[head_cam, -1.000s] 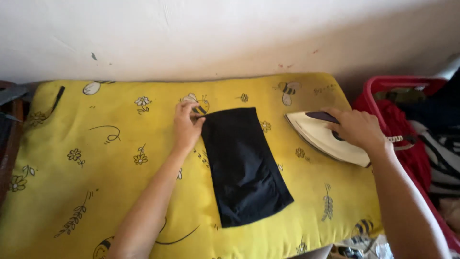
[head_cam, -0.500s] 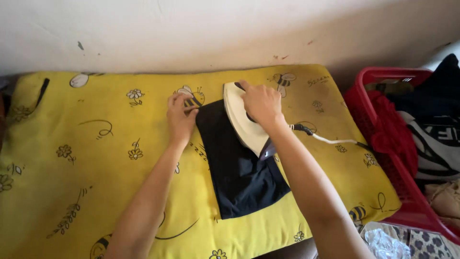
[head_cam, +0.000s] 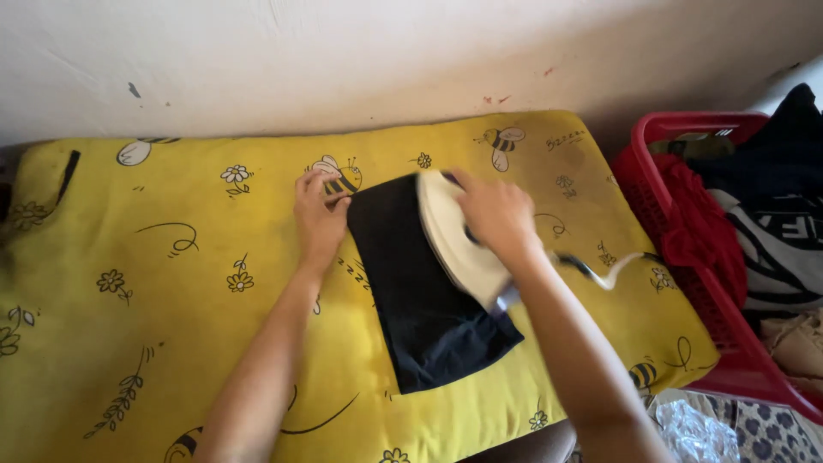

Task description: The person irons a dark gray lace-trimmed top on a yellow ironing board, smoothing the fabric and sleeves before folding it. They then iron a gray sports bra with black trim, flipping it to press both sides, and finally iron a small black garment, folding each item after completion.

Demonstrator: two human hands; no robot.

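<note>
A yellow padded cover (head_cam: 171, 343) printed with bees and flowers is lying against a pale, scuffed wall (head_cam: 343, 51) and serving as the ironing surface. A folded black garment (head_cam: 411, 300) is lying flat near the middle of it, its long side running toward the near edge. A white iron (head_cam: 454, 244) is resting on the garment's upper right part, blurred in the picture. The right hand (head_cam: 495, 214) is gripping the iron's handle from above, fingers wrapped round it. The left hand (head_cam: 319, 219) is pressing down on the garment's upper left corner, fingertips on the cloth's edge. The iron's cord (head_cam: 613, 273) is trailing right toward a red laundry basket (head_cam: 729, 343) holding 1 heap of clothes (head_cam: 771, 223).
</note>
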